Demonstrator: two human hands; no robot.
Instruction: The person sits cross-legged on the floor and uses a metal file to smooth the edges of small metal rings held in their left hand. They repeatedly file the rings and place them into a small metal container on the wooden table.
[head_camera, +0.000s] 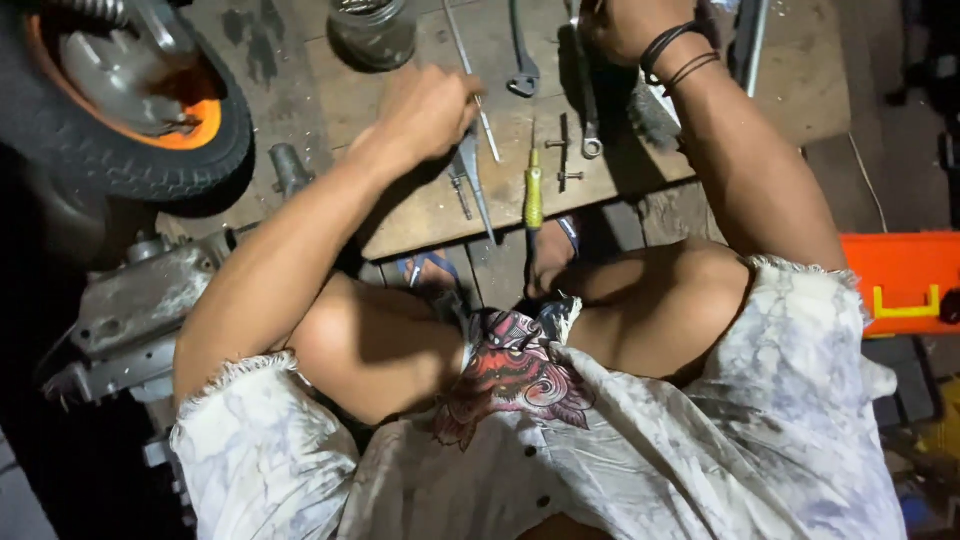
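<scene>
My left hand (428, 108) rests on a wooden board (430, 215), fingers curled around a thin metal rod (487, 128) that runs away across the wood. My right hand (625, 25) is at the top edge, wrist with dark bands, fingers closed over something I cannot make out. Between the hands lie a spanner (588, 100), a wrench (521, 60), a yellow-handled screwdriver (534, 195), pliers (470, 180) and small bolts (565, 150).
A tyre with an orange rim (130, 100) lies at the top left. A grey engine part (140, 300) sits at the left. A glass jar (375, 30) stands on the board. An orange toolbox (900, 280) is at the right. My knees and sandalled feet are below the board.
</scene>
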